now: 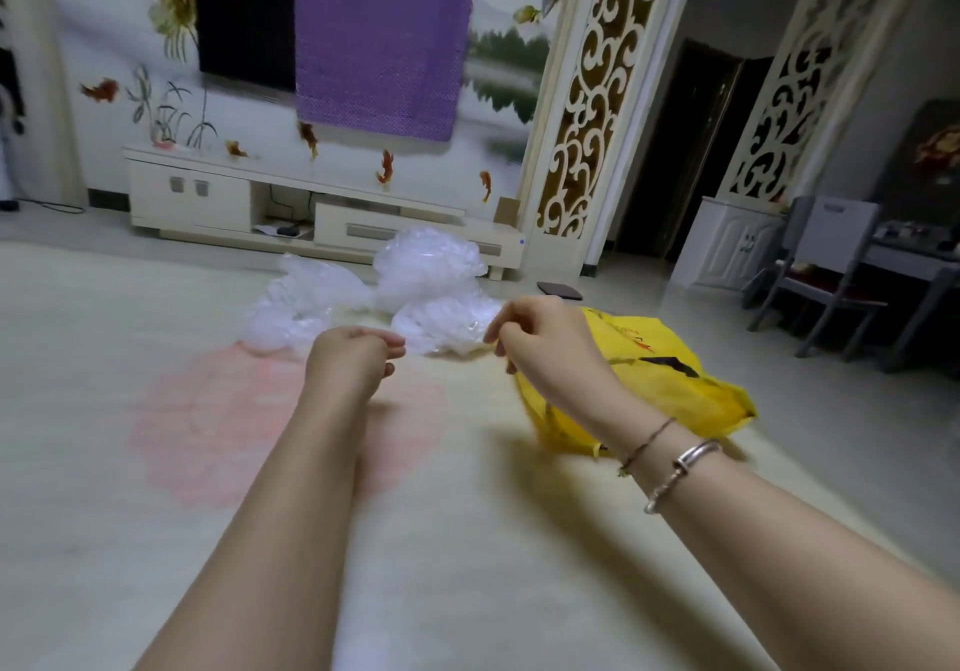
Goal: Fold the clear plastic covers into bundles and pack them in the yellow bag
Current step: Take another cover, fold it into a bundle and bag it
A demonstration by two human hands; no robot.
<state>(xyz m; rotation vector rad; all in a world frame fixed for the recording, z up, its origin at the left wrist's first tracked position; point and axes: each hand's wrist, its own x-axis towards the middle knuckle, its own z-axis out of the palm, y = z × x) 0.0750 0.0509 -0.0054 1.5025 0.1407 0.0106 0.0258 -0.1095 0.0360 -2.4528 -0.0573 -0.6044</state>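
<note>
Reaching forward over the pale floor [467, 540], both bare arms are stretched out side by side. The left hand [353, 356] has its fingers curled in loosely, and I cannot see anything between them. The right hand [540, 335] is also curled, with the fingertips close together as in a pinch; if a thin plastic edge is held there, I cannot tell. Two bracelets [670, 462] sit on the right wrist.

The clear plastic covers [410, 291] lie in a crumpled heap on the floor just beyond the hands, in front of the low white cabinet [322, 203]. The yellow bag [670, 384] lies on the floor under and beside the right forearm, and its far edge points to the right. A grey chair [826, 275] stands well apart at the right side. Wide bare floor is near the arms and at the left.
</note>
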